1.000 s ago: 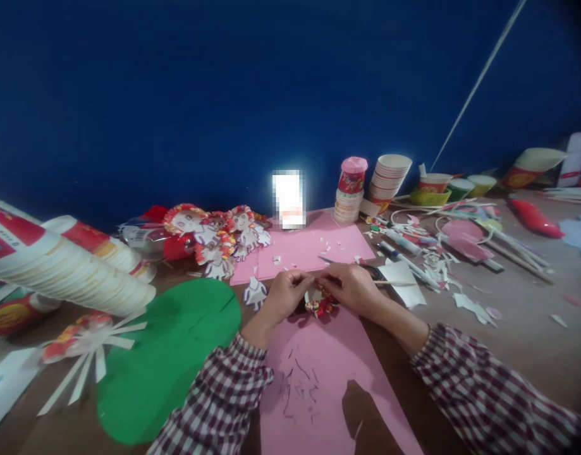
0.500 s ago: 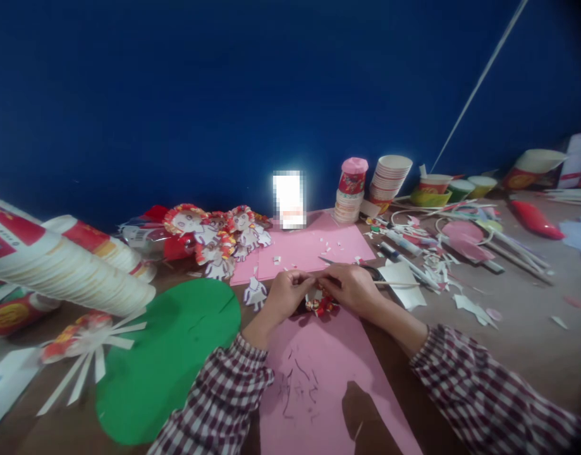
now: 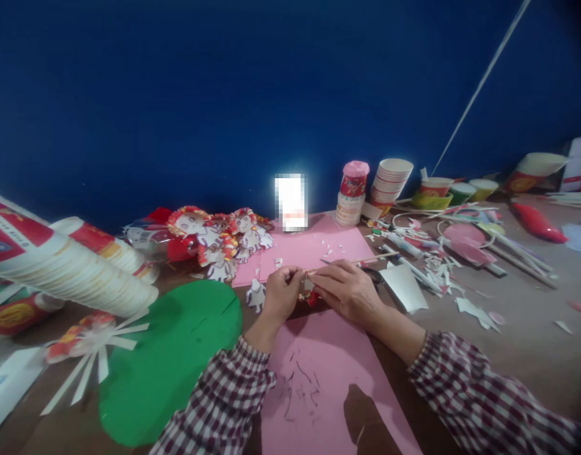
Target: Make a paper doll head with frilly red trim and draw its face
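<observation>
My left hand (image 3: pixel 281 292) is closed in a pinch, thumb and index finger meeting at the top edge of a cut paper cup (image 3: pixel 311 298) with red, curled strips. From the right, my right hand (image 3: pixel 349 292) lies over the same piece, its fingers bent together around a thin wooden stick (image 3: pixel 376 258) that sticks out to the upper right. The fingertips of both hands nearly touch, and they hide most of the cup piece. A small white paper figure cutout (image 3: pixel 256 296) lies just left of my left hand. Below both hands is a pink sheet (image 3: pixel 328 373) with pen marks.
A green oval sheet (image 3: pixel 176 360) and stacked paper cups (image 3: pixel 95 278) are on the left. Finished-looking paper dolls (image 3: pixel 214 237) pile up behind. Scissors (image 3: pixel 373 275), pens, scraps (image 3: pixel 437 262) and a white card (image 3: pixel 404 287) lie right; cup stacks (image 3: pixel 392 180) stand behind.
The stick has swung from lying level at right to pointing up and away. My right hand's fingers have flattened and stretched over the cup piece. The view has shifted slightly.
</observation>
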A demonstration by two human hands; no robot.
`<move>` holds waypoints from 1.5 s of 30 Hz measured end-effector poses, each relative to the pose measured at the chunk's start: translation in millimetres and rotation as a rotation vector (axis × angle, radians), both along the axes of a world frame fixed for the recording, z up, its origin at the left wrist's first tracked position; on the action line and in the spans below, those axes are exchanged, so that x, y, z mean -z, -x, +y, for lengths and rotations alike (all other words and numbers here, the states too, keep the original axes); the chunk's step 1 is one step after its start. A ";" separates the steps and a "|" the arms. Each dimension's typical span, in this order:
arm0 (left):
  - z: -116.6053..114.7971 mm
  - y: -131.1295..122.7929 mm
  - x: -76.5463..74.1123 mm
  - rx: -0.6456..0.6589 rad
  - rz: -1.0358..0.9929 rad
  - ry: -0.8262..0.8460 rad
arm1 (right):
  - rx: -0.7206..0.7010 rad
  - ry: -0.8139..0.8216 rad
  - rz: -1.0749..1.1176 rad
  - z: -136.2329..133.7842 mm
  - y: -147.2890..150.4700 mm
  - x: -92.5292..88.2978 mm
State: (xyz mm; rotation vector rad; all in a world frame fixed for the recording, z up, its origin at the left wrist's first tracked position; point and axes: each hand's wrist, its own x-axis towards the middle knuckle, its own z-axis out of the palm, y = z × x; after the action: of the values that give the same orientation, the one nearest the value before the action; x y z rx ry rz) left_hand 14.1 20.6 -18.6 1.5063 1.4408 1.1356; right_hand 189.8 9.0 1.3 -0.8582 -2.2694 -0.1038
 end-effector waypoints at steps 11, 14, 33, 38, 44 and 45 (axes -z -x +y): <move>-5.1 -4.2 -4.4 -0.122 0.015 -0.118 | 0.073 0.057 -0.101 0.1 6.0 0.6; -5.9 -5.4 -5.7 -0.121 0.038 -0.131 | 0.063 0.059 -0.081 -0.3 4.8 1.8; -3.8 -2.9 -2.8 0.112 -0.137 0.014 | 0.218 0.124 -0.083 9.7 -8.0 9.2; -4.4 -1.8 -2.5 0.141 -0.208 0.051 | 0.165 0.111 -0.077 9.3 -7.9 5.7; -5.1 -1.4 -0.9 0.184 -0.227 0.053 | 0.149 0.095 -0.067 9.3 -6.8 4.3; -5.1 -1.4 -0.8 0.186 -0.226 0.055 | 0.145 0.101 -0.067 9.2 -6.6 4.2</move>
State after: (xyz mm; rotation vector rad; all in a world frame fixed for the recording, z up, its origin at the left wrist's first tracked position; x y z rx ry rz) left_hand 15.6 15.5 -17.8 1.3927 1.1460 1.1038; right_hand 196.5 18.2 -2.9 -1.0877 -2.2885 -0.0859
